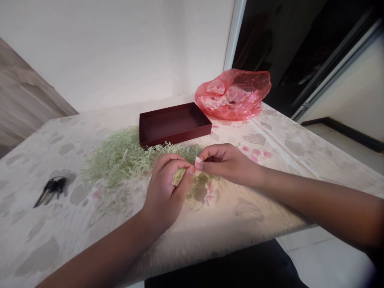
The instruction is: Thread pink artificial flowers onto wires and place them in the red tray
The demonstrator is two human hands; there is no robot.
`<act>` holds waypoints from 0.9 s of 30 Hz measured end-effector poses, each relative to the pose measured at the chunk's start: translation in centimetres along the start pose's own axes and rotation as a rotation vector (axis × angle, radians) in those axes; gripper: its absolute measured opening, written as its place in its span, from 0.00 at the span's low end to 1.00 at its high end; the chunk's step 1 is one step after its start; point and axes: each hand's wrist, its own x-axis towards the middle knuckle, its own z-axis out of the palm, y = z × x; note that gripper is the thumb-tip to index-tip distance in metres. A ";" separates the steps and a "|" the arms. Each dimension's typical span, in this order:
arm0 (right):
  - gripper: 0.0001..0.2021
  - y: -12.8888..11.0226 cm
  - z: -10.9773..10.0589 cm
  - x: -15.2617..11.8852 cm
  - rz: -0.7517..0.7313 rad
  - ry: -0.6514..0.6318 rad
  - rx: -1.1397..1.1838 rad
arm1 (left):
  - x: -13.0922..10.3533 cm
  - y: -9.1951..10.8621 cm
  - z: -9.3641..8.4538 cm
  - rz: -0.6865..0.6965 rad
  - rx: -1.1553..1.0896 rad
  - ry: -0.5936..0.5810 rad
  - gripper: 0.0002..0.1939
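My right hand (223,163) is closed in a pinch on a small pink-and-white artificial flower (198,163). The thumb and forefinger of my left hand (168,188) are pressed together at the flower's lower edge; the exact grip is partly hidden by the fingers. Below the hands, more pale pink flowers (211,192) lie on the tablecloth. Pale green shredded paper (120,158) is heaped behind and left of my left hand, with some strands under both hands. A dark maroon box tray (175,122) stands beyond the heap, with its open side up.
A crumpled, see-through red plastic bag (234,96) holding pink-and-white flowers sits at the back right. Loose pink flowers (256,153) lie past my right wrist. A bunch of keys (52,189) rests at the left. The patterned tablecloth (249,232) drops over the front edge.
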 end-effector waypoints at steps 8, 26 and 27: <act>0.08 -0.4 -0.9 0.4 -0.063 0.091 -0.092 | 0.2 -0.3 -0.3 0.235 0.085 -0.321 0.07; 0.09 -0.8 -0.9 0.2 0.003 -0.014 -0.036 | 0.4 -0.6 -0.3 -0.408 -0.502 -0.172 0.08; 0.09 -0.8 -0.9 0.1 0.002 -0.021 -0.021 | 0.4 -0.6 -0.3 -0.417 -0.529 -0.171 0.08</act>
